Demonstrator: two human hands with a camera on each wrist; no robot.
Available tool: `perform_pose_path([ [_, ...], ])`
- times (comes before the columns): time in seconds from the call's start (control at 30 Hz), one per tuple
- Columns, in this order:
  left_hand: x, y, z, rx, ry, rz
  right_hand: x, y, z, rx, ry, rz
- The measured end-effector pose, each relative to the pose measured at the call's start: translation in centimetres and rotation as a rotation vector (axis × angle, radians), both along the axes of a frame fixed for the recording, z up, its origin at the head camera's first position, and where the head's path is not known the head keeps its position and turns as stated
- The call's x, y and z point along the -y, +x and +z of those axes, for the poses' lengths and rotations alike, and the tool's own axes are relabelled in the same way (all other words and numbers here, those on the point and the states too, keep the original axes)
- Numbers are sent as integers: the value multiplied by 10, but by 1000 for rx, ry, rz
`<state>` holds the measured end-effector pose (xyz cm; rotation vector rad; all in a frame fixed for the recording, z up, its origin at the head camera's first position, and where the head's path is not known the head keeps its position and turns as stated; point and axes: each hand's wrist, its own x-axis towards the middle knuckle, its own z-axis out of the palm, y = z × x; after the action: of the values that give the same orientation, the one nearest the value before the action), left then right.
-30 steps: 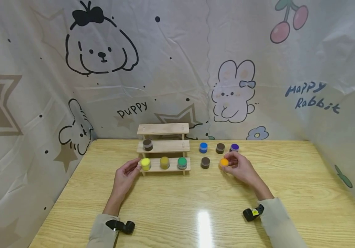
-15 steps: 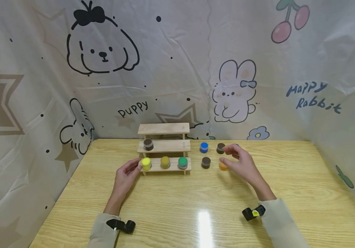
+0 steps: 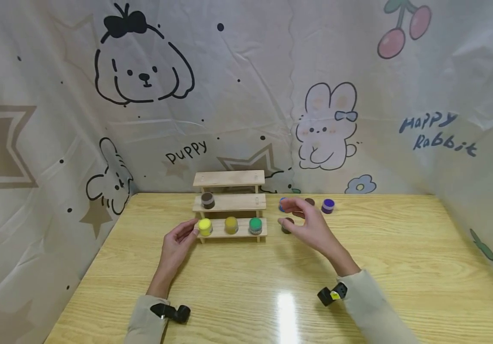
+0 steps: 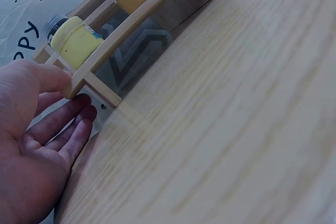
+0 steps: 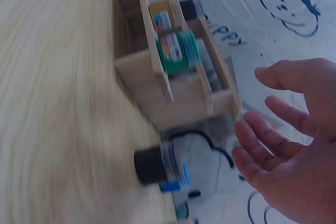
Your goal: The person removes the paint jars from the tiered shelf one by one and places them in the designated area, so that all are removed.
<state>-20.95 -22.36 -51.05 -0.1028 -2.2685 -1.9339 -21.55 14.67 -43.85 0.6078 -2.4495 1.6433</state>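
My left hand [image 3: 178,246] holds the left end of a three-tier wooden stand [image 4: 149,11], with the fingers at the end of its lowest shelf. A yellow paint jar [image 3: 205,227], an ochre paint jar [image 3: 231,225] and a green paint jar [image 3: 255,225] stand along that shelf. On the middle shelf is a dark paint jar [image 3: 208,200]. My right hand [image 3: 308,228] hovers with parted fingers over another dark jar [image 3: 288,226] to the right of the stand; the right wrist view shows nothing in its grasp. The orange jar cannot be seen in the head view.
Behind the right hand, a blue jar [image 3: 283,205] and a third dark jar [image 3: 310,201] are partly covered. A purple jar [image 3: 328,206] stands farther right. A patterned cloth [image 3: 246,95] hangs behind the wooden table [image 3: 229,286].
My right hand lets go of the orange jar, lifts away and moves left to above the dark jar beside the stand. The left hand keeps its place at the stand.
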Motion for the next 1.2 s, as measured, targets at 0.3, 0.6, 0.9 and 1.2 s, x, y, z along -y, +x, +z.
perform_pose_path([
  [0.3,0,0,-2,3,7,15,41,-11,14,-44,-1,86],
  [0.6,1,-1,-4,17,16,19,79,-24,23,-45,7,142],
  [0.9,2,0,-5,23,22,12,110,-36,28,-6,-9,143],
  [1.2,2,-2,-4,32,24,16,136,-46,25,51,1,119],
])
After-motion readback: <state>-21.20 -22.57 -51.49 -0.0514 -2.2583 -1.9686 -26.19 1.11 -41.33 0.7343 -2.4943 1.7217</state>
